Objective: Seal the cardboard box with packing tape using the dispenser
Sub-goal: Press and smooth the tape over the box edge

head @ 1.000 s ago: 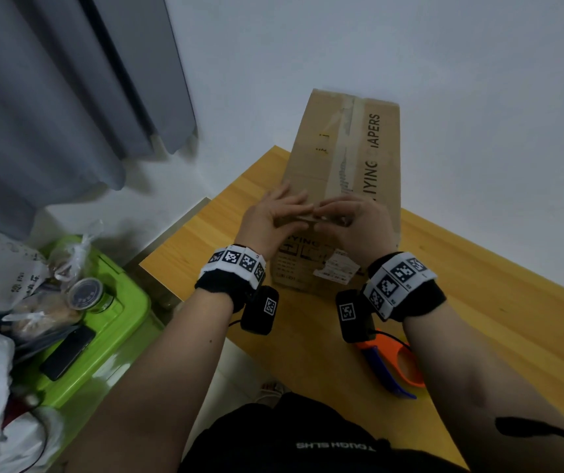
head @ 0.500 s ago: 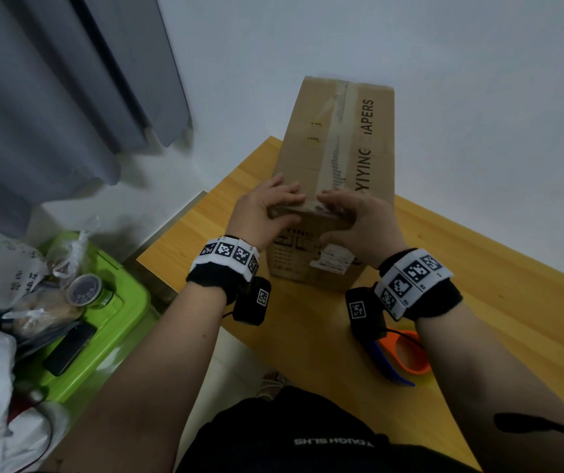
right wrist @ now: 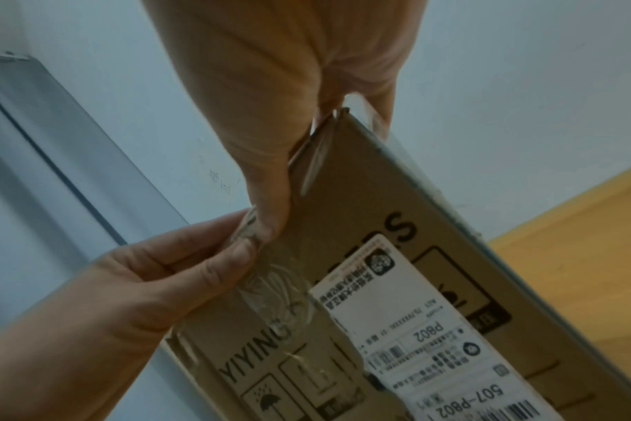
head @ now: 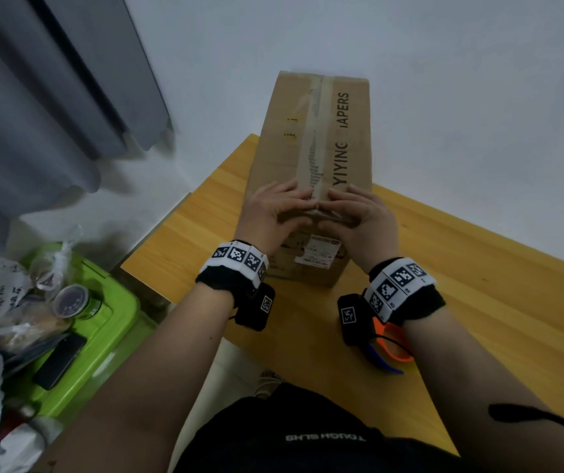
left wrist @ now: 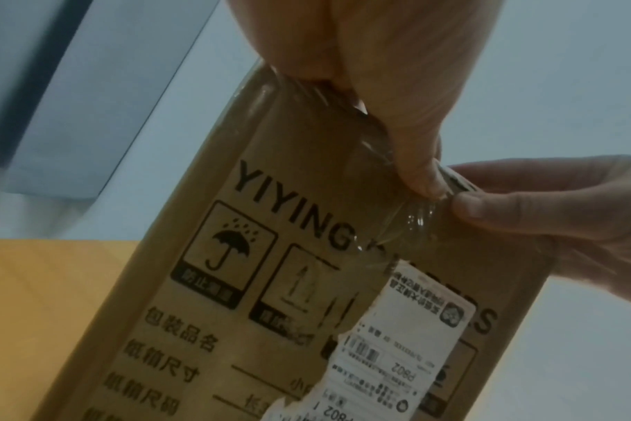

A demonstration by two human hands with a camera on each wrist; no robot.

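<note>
A tall cardboard box (head: 342, 158) stands on the wooden table (head: 478, 302). A strip of clear packing tape (head: 318, 131) runs along its top seam. My left hand (head: 273, 213) and right hand (head: 359, 216) lie side by side over the near top edge, fingers flat on the lid. Both thumbs press the wrinkled tape end (left wrist: 407, 225) against the front face, above a white shipping label (left wrist: 397, 341). The left thumb (left wrist: 422, 176) and right thumb (right wrist: 267, 216) almost touch. The orange and blue tape dispenser (head: 393, 346) lies on the table under my right wrist, partly hidden.
A green crate (head: 110, 322) left of the table carries a jar (head: 70, 300), a black phone (head: 58, 360) and plastic bags. A grey curtain (head: 51, 97) hangs at the left. The white wall stands right behind the box. The table's left corner is near my left wrist.
Both hands rose from the box's front face to its near top edge. The fingers now lie on the lid, and the thumbs stay on the tape end.
</note>
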